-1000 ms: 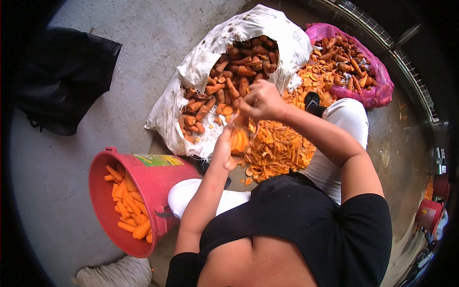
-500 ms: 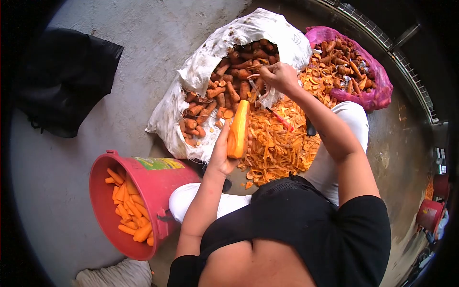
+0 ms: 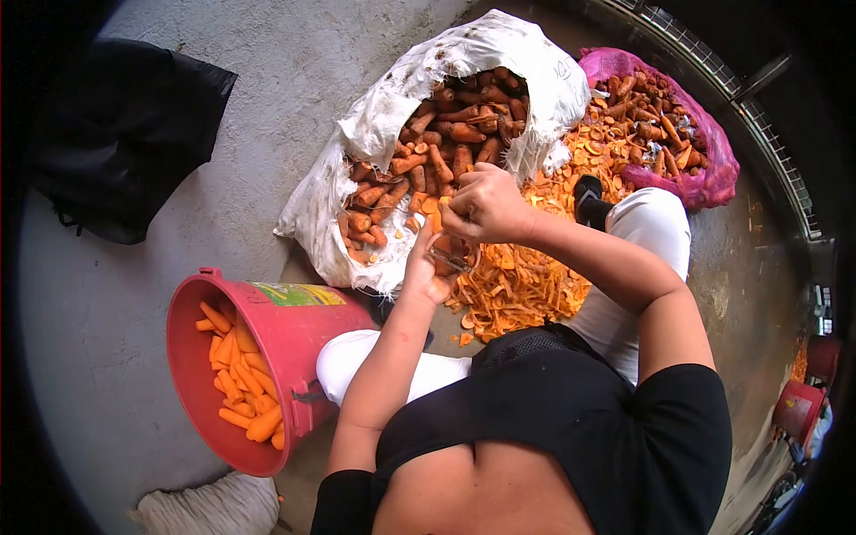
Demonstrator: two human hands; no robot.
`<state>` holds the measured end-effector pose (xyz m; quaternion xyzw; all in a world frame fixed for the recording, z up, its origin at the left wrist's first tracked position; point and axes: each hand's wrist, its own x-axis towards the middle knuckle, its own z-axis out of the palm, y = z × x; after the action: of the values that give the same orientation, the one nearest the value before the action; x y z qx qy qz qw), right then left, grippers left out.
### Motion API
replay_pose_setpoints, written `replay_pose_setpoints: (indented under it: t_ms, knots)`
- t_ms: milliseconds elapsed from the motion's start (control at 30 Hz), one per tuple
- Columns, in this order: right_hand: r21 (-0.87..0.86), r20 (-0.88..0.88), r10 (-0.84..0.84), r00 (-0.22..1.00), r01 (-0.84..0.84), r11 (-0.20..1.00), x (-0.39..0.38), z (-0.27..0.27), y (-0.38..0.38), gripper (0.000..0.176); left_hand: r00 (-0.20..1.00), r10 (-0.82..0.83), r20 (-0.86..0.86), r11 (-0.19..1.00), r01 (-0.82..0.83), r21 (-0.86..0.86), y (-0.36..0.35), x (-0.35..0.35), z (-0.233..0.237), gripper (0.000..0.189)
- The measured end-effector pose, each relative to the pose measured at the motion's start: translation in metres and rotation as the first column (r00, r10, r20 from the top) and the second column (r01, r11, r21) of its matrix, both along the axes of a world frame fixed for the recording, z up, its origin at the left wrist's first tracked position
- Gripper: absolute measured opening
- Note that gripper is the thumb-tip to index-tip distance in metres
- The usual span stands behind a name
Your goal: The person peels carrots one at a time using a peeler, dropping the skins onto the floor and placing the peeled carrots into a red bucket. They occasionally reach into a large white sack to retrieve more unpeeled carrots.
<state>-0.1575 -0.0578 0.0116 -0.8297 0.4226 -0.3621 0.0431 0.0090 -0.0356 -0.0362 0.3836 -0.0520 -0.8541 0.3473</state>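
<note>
With my left hand (image 3: 426, 272) wrapped around the carrot (image 3: 436, 219) beside the peelings (image 3: 526, 281) and my right hand (image 3: 489, 207) clenched on the peeler (image 3: 453, 262), I'd pull light, even strokes, turning the carrot slightly between passes.

Looks like some kind of produce processing area, pretty rough and ready, not a home kitchen. Bare, scuffed concrete-looking floor (image 3: 98, 357), darker and wet-looking over on the right side. There's a big white sack (image 3: 486, 45) of unpeeled carrots right on it, a pink sack (image 3: 713, 178) past that, and a heap of orange peelings (image 3: 522, 290) between the person's legs. Peeled carrots fill a large red tub (image 3: 308, 312), and more red containers (image 3: 800, 410) sit near the far right edge. Metal grating (image 3: 767, 134) runs along the floor's upper-right edge.
</note>
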Motion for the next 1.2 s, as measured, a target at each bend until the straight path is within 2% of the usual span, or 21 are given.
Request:
replay_pose_setpoints:
  t_ms: [67, 167, 233, 367, 433, 500, 533, 567, 600, 633, 700, 800, 833, 867, 900, 967, 1000, 1033, 1100, 1133, 1200]
  knots:
    - [0.002, -0.005, 0.005, 1.000, -0.005, 1.000, -0.001, -0.001, 0.000, 0.031, 0.997, 0.018, -0.074, 0.999, -0.016, 0.030, -0.003, 0.004, -0.011, 0.032]
    - [0.027, 0.016, 0.017, 1.000, -0.017, 0.999, -0.003, -0.001, -0.001, 0.029, 0.978, -0.077, -0.195, 0.997, 0.070, -0.045, -0.003, 0.007, -0.013, 0.034]
    - [0.093, 0.042, 0.002, 0.999, -0.006, 0.996, -0.004, -0.001, -0.001, 0.028, 0.991, -0.050, -0.121, 0.995, 0.040, -0.090, -0.001, 0.004, -0.010, 0.036]
    - [0.109, 0.101, -0.021, 0.995, 0.010, 0.994, -0.005, -0.006, -0.001, 0.027, 0.999, 0.014, 0.039, 0.987, -0.008, -0.163, 0.006, -0.010, 0.017, 0.039]
    - [0.076, 0.139, -0.023, 0.990, 0.013, 0.997, -0.005, -0.012, -0.003, 0.027, 0.996, -0.046, 0.071, 0.982, 0.058, -0.179, 0.008, -0.011, 0.034, 0.040]
    - [0.262, 0.071, -0.198, 0.978, 0.173, 0.949, -0.023, -0.014, -0.018, 0.032, 0.989, -0.128, 0.077, 0.972, 0.141, -0.188, 0.014, -0.008, 0.037, 0.040]
    - [0.415, 0.042, -0.297, 0.954, 0.254, 0.874, -0.036, -0.004, -0.026, 0.036, 0.981, -0.181, 0.064, 0.963, 0.190, -0.192, 0.020, -0.004, 0.033, 0.041]
    - [0.388, -0.148, -0.377, 0.914, 0.404, 0.828, -0.054, -0.008, -0.041, 0.038, 0.971, -0.234, 0.050, 0.951, 0.239, -0.196, 0.024, -0.001, 0.028, 0.041]
    - [0.098, -0.355, -0.387, 0.851, 0.446, 0.890, -0.078, -0.023, -0.057, 0.039, 0.959, -0.264, 0.102, 0.937, 0.280, -0.210, 0.025, 0.001, 0.022, 0.045]
    - [-0.129, -0.244, -0.433, 0.868, 0.413, 0.901, -0.098, -0.041, -0.065, 0.042, 0.959, -0.275, 0.073, 0.933, 0.285, -0.222, 0.027, 0.001, 0.027, 0.046]
    - [0.193, -0.426, -0.564, 0.707, 0.680, 0.707, -0.113, -0.032, -0.068, 0.041, 0.954, -0.298, 0.021, 0.924, 0.294, -0.245, 0.026, 0.002, 0.042, 0.048]
    - [0.081, -0.204, -0.611, 0.765, 0.635, 0.768, -0.099, -0.030, -0.063, 0.043, 0.965, -0.256, -0.052, 0.946, 0.239, -0.221, 0.015, 0.000, 0.038, 0.048]
    - [0.170, -0.319, -0.585, 0.746, 0.652, 0.739, -0.087, -0.014, -0.060, 0.041, 0.970, -0.236, -0.056, 0.953, 0.220, -0.210, 0.010, -0.001, 0.037, 0.048]
    - [0.318, -0.254, -0.541, 0.802, 0.598, 0.736, -0.074, 0.002, -0.054, 0.038, 0.959, -0.253, -0.129, 0.957, 0.228, -0.177, 0.004, 0.000, 0.037, 0.044]
    - [0.455, -0.179, -0.502, 0.846, 0.524, 0.720, -0.060, 0.015, -0.046, 0.036, 0.970, -0.220, -0.099, 0.965, 0.202, -0.168, 0.000, 0.000, 0.033, 0.043]
    - [0.294, 0.007, -0.365, 0.931, 0.347, 0.891, -0.040, 0.013, -0.034, 0.032, 0.987, -0.153, -0.043, 0.978, 0.145, -0.149, -0.003, 0.000, 0.012, 0.042]
    - [0.204, 0.054, -0.263, 0.963, 0.247, 0.947, -0.033, 0.010, -0.030, 0.033, 0.981, -0.143, -0.130, 0.984, 0.126, -0.129, -0.008, 0.003, -0.003, 0.041]
    - [0.101, 0.052, -0.208, 0.977, 0.202, 0.974, -0.026, 0.011, -0.024, 0.031, 0.992, -0.089, -0.087, 0.993, 0.081, -0.091, -0.009, 0.000, 0.002, 0.039]
    - [0.073, 0.088, -0.092, 0.992, 0.085, 0.994, -0.014, 0.016, -0.013, 0.029, 1.000, 0.009, 0.008, 1.000, -0.009, -0.020, -0.008, -0.007, 0.013, 0.035]
    - [0.058, 0.104, -0.064, 0.993, 0.059, 0.997, -0.010, 0.013, -0.011, 0.028, 0.993, -0.054, -0.106, 0.998, 0.052, -0.020, -0.011, 0.003, -0.004, 0.030]
    - [0.034, 0.048, -0.024, 0.999, 0.022, 0.999, -0.006, 0.010, -0.007, 0.030, 0.998, -0.023, -0.067, 1.000, 0.024, 0.009, -0.008, 0.002, -0.008, 0.037]
